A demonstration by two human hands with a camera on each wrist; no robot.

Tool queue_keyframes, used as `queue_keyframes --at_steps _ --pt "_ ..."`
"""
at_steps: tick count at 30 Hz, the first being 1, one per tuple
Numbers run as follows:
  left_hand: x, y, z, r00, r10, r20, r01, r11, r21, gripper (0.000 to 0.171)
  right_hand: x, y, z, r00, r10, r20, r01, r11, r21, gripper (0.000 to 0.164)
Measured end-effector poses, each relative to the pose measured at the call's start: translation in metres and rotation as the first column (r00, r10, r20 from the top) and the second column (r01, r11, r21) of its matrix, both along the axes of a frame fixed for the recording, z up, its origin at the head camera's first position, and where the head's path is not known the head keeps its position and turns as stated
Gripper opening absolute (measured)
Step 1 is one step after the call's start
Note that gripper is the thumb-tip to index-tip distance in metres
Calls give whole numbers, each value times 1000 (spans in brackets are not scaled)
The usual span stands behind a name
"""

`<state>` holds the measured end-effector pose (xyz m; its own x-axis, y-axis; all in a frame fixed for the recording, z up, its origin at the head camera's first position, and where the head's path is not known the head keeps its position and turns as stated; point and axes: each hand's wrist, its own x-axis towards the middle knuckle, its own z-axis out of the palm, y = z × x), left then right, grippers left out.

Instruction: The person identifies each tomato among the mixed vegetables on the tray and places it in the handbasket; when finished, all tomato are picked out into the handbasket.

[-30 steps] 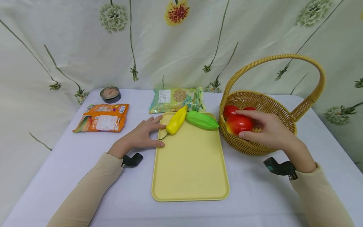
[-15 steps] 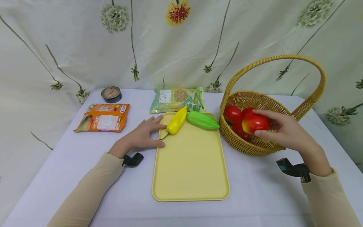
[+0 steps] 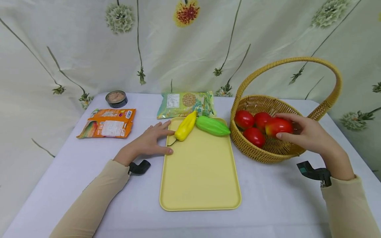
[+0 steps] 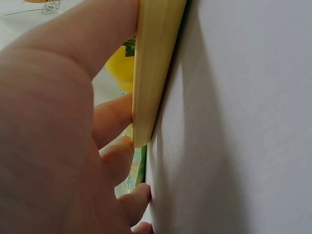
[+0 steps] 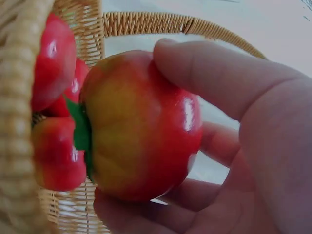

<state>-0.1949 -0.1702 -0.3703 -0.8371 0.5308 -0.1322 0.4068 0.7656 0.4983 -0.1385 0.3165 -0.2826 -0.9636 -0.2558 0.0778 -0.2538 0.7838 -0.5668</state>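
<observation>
In the head view my right hand (image 3: pixel 311 135) holds a red tomato (image 3: pixel 279 127) over the right part of the wicker basket (image 3: pixel 268 158). The right wrist view shows thumb and fingers round this tomato (image 5: pixel 141 126), which has a yellowish end and a green calyx. Three other red tomatoes lie in the basket; one tomato (image 3: pixel 254 137) is at its front left. My left hand (image 3: pixel 148 140) rests at the left edge of the yellow tray (image 3: pixel 199 178), fingers spread, thumb and fingertips touching the rim. Near its fingertips lies a yellow pepper (image 3: pixel 186 127), with a green pepper (image 3: pixel 212 126) beside it.
Behind the tray lies a green-yellow packet (image 3: pixel 187 105). An orange packet (image 3: pixel 108 124) and a round, low tin (image 3: pixel 116 99) are at the back left. The basket's tall handle (image 3: pixel 297 59) arches above it. A flowered cloth (image 3: pixel 184 49) hangs behind the table.
My right hand has moved right with the tomato, from the basket's left side to its right part, uncovering the other tomatoes. The left hand has stayed in place.
</observation>
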Motion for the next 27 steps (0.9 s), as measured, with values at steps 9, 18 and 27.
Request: queue_keyframes --at_steps 9,18,27 --pt "-1 -1 -1 1000 6 0 -6 1000 -2 78 -7 6 -3 992 -49 116 38 995 93 64" --pt "-2 0 -2 1000 0 -7 0 1000 3 78 -9 6 -14 987 -38 156 15 989 146 62" --pt "-2 0 -3 1000 -3 -2 3 1000 4 78 -13 2 -21 985 -28 168 -5 981 192 58"
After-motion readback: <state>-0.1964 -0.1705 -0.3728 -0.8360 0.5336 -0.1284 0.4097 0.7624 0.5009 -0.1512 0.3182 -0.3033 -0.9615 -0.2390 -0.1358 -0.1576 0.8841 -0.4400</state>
